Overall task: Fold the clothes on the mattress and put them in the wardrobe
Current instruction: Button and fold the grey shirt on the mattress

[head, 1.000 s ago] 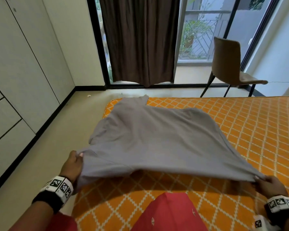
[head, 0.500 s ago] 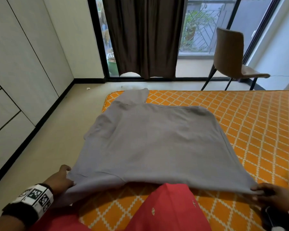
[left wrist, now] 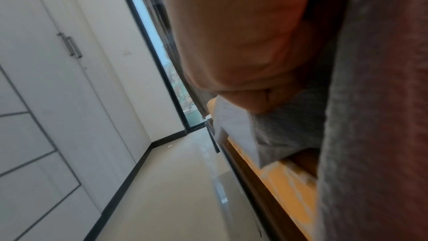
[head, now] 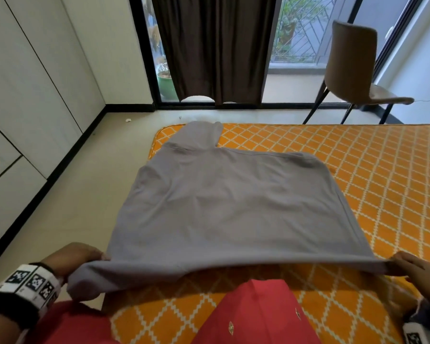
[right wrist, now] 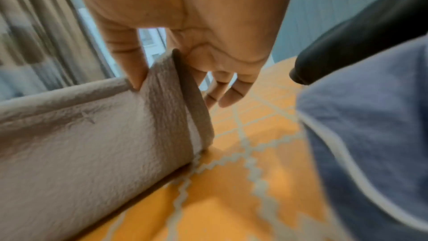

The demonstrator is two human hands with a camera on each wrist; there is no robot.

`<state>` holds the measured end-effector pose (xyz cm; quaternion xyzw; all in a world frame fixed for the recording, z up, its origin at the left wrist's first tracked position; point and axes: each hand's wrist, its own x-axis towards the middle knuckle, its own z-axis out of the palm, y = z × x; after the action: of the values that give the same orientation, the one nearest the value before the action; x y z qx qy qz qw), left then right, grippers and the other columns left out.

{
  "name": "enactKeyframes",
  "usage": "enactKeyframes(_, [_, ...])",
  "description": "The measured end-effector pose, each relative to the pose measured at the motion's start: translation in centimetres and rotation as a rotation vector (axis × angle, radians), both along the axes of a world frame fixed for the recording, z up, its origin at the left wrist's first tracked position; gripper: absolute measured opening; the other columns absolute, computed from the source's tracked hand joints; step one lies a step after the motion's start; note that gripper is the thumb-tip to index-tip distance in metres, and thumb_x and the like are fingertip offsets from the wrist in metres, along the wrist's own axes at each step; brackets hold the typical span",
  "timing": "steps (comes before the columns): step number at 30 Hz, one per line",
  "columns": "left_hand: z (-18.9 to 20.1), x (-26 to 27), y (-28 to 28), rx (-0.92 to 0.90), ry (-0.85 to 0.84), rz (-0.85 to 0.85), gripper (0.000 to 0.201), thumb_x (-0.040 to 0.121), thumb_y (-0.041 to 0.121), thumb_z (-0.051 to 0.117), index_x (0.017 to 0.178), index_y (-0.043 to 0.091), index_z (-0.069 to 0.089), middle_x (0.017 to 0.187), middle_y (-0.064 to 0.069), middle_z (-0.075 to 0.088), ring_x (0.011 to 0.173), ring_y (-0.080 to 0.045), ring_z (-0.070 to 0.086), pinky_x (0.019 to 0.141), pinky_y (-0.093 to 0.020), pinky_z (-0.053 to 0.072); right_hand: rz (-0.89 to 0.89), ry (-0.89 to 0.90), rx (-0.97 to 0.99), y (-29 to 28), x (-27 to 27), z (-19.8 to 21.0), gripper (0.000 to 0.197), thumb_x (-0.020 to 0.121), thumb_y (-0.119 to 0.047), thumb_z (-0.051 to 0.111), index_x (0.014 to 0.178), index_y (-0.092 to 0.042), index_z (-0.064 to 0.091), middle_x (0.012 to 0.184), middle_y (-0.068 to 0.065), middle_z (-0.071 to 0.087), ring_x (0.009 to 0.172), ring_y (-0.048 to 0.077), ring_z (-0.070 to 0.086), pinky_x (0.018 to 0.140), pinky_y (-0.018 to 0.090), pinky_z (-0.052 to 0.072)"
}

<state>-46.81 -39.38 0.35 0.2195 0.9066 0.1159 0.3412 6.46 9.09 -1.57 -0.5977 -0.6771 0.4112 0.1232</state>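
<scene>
Grey shirt (head: 233, 207): plain, soft knit, spread flat w/ mild wrinkles over the near-left part of the orange diamond-pattern mattress (head: 370, 170). One sleeve sticks out at the far-left corner, reaching the mattress edge. Near hem is lifted off the mattress, pulled taut betw. both hands; left side of the shirt overhangs the mattress edge a bit.

Left hand (head: 75, 256): grips the near-left hem corner, fingers curled round the cloth; fabric bunches under it. Left wrist view is blurred, shows palm against grey cloth, single fingers can't be told apart.

Right hand (head: 412, 269): pinches the near-right hem corner. Right wrist view: thumb (right wrist: 125, 61) on one side of the hem band, forefinger behind it; other fingers (right wrist: 229, 96) hang loose, slightly apart, touching nothing.

White wardrobe (head: 23, 108) stands left, doors closed, across the floor from the mattress. Blue cloth (right wrist: 370, 135) lies just beside the right hand.
</scene>
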Motion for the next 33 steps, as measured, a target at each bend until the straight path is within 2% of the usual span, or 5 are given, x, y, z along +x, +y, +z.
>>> enactKeyframes(5, [1.0,-5.1,3.3,-0.081,0.045,-0.177,0.018,0.096,0.014,0.058,0.1,0.024,0.072,0.122,-0.001,0.065,0.107,-0.009,0.054,0.089,-0.017,0.033,-0.106,-0.006,0.077,2.7,-3.4,-1.3,0.018,0.094,-0.015,0.062,0.077,-0.008,0.065,0.089,0.026,0.064,0.084,0.04,0.057,0.081,0.052,0.045])
enactKeyframes(7, [0.5,-6.8,5.7,0.244,-0.052,0.145,0.03,0.095,-0.003,0.053,0.089,0.015,0.076,0.12,-0.015,0.064,0.105,-0.018,0.052,0.095,-0.024,0.031,-0.116,-0.036,0.093,4.2,-5.3,-1.9,0.022,0.094,-0.022,0.062,0.092,-0.001,0.064,0.098,0.027,0.065,0.087,0.039,0.057,0.081,0.05,0.045])
enactKeyframes(12, [-1.5,-8.6,11.1,0.85,-0.173,0.681,0.042,0.099,0.0,0.045,0.139,0.011,0.047,0.104,-0.014,0.065,0.09,-0.019,0.06,0.08,-0.033,0.048,-0.365,0.119,0.136,6.6,-9.2,-1.8,0.035,0.098,-0.019,0.055,0.127,-0.001,0.049,0.099,0.023,0.059,0.091,0.035,0.056,0.076,0.039,0.04])
enactKeyframes(18, [-10.0,-9.9,8.2,0.421,0.061,0.632,0.051,0.083,0.004,0.059,0.133,0.008,0.053,0.126,-0.025,0.059,0.113,-0.039,0.057,0.097,-0.058,0.046,-0.214,-0.028,-0.03,5.5,-7.6,-3.7,0.069,0.084,-0.023,0.074,0.14,-0.009,0.036,0.126,0.03,0.054,0.107,0.04,0.054,0.088,0.052,0.045])
enactKeyframes(33, [-5.2,-6.1,7.1,-0.024,0.243,0.238,0.03,0.086,0.016,0.07,0.061,0.001,0.062,0.066,-0.017,0.06,0.065,-0.031,0.056,0.057,-0.032,0.037,0.032,-0.601,0.253,9.0,-1.5,-9.4,0.049,0.078,-0.026,0.075,0.096,-0.044,0.033,0.075,0.003,0.062,0.073,0.033,0.06,0.076,0.056,0.053])
